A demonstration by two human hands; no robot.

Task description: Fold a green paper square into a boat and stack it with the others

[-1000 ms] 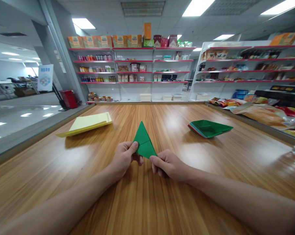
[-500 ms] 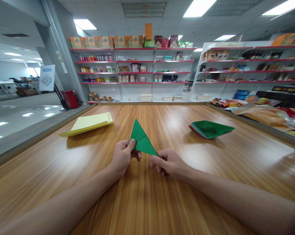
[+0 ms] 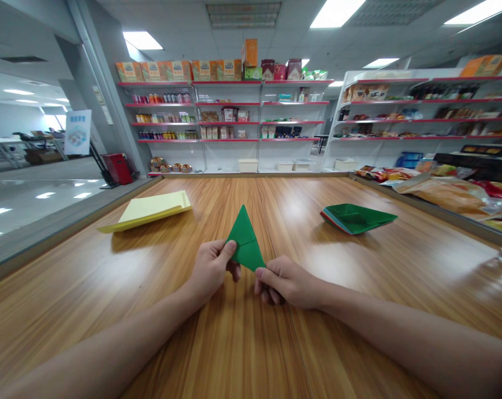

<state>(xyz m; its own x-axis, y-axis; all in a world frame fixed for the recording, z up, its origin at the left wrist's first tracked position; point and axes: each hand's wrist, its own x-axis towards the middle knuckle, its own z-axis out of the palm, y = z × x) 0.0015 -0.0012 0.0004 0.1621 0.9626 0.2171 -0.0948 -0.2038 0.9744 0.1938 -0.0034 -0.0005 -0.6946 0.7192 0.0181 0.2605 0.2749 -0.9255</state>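
Note:
A green sheet of paper folded into a triangle is held above the wooden table, one point facing up and away from me. A crease line crosses its middle. My left hand pinches its left corner, thumb on top and fingers underneath. At the lower right corner, my right hand is closed on the paper between thumb and fingers. The fingertips beneath the paper are partly hidden.
Yellow folded paper lies on the table to the left. On the right rests a stack of folded paper, green on top with other colours below. Snack packets sit beyond the right edge. Stocked shelves stand behind the table.
The green triangle has turned clockwise, so its top point has moved right and its lower corner now points more toward me. Both hands keep their grip.

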